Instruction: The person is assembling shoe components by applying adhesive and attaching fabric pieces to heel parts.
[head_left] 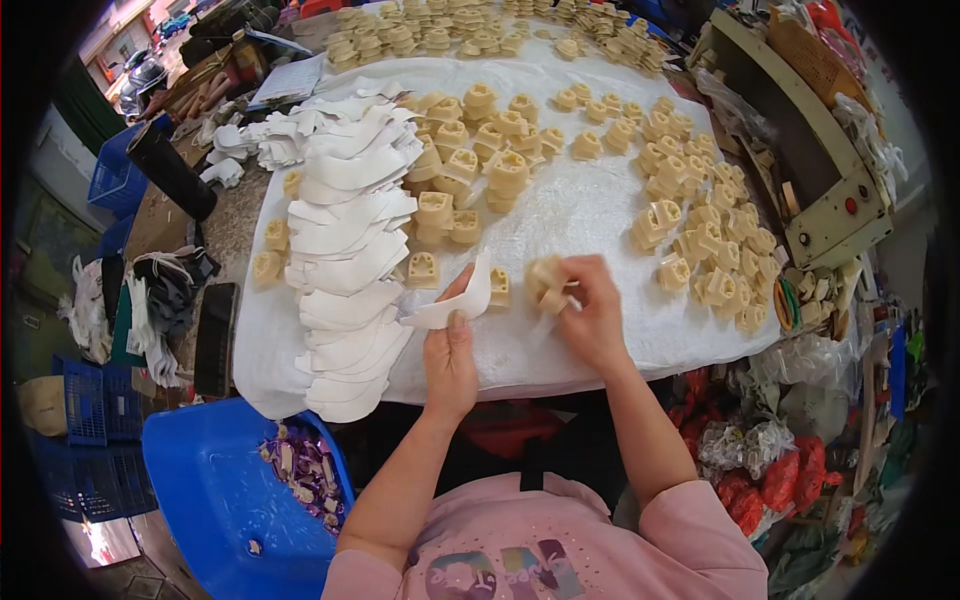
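My left hand [451, 362] pinches a white curved piece [466, 303] of thin, leather-like sheet, thumb on its near side. To its right, my right hand [592, 315] has its fingers closed on a beige shoe heel [545, 284], blurred by motion, just over the white table cover. One loose heel [499, 288] lies between the hands, and another heel [423, 270] sits behind the left hand. A long overlapping row of white curved pieces [345, 250] runs along the left of the table. Beside that row stands a cluster of heels [459, 170].
Many more heels [715, 240] cover the table's right side, with further piles [430, 30] along the far edge. A black cylinder [172, 172] and a dark tray [215, 340] lie left. Below stands a blue tub [240, 500] holding purple scraps. A pale green machine [800, 150] borders the right.
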